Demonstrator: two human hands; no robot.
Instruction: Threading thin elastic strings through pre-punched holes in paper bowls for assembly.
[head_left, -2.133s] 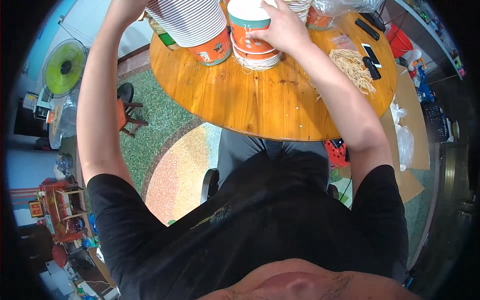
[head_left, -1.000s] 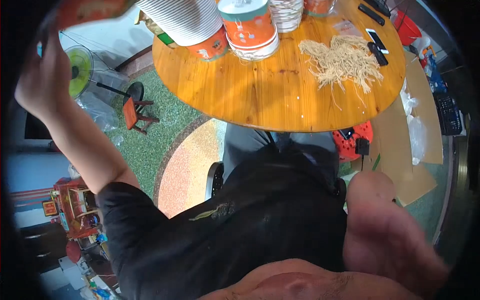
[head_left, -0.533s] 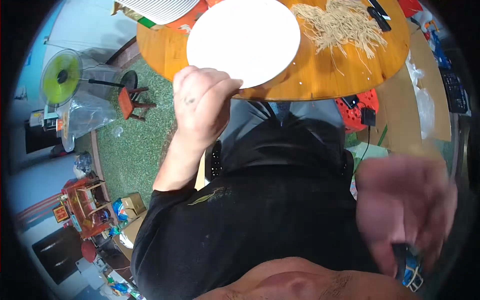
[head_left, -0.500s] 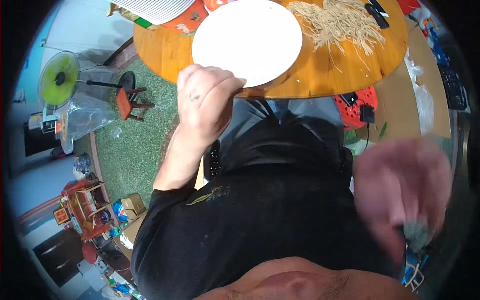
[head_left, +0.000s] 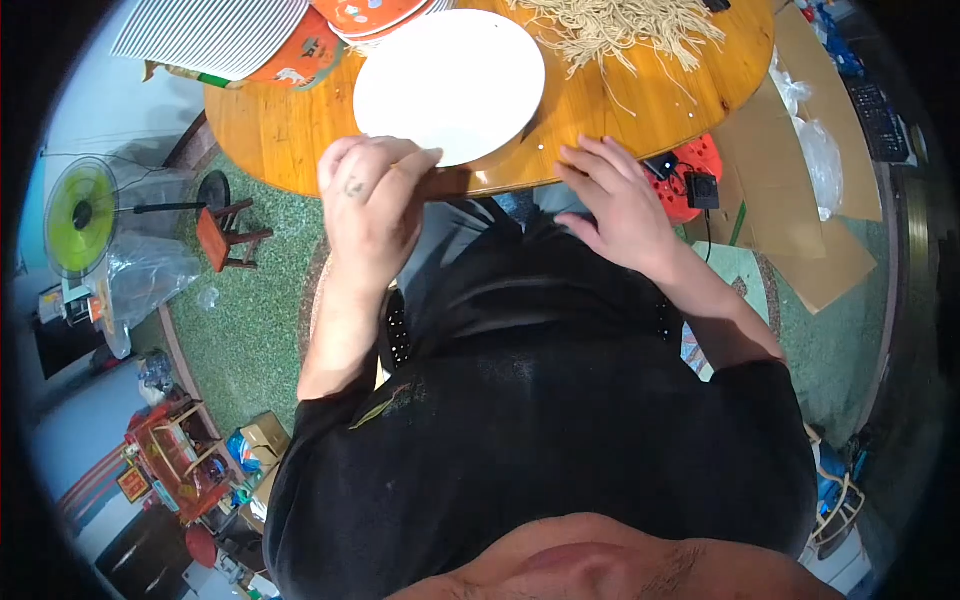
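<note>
A flat white round disc (head_left: 450, 85) is tilted over the near part of the wooden table. My left hand (head_left: 372, 195) pinches its near-left edge between thumb and fingers; the fingertips are partly hidden. To the right, my right hand (head_left: 620, 205) is held at the table's front edge, empty, with fingers spread toward the disc but apart from it. Right of the disc lies a heap of beige strings (head_left: 630, 30). At the far left stand a stack of white discs (head_left: 215, 35) and an orange printed piece (head_left: 300, 55).
The round wooden table (head_left: 270, 150) curves in front of me. A red perforated stool (head_left: 690, 160) with a black device (head_left: 703, 190) stands below its right side. Cardboard (head_left: 760, 190) lies at the right. A small wooden stool (head_left: 228, 235) and a green fan (head_left: 82, 215) stand left.
My right hand, blurred near my right shoulder before, has come down to the table edge and its fingers are spread. The left hand keeps its hold on the disc; the whole view has shifted.
</note>
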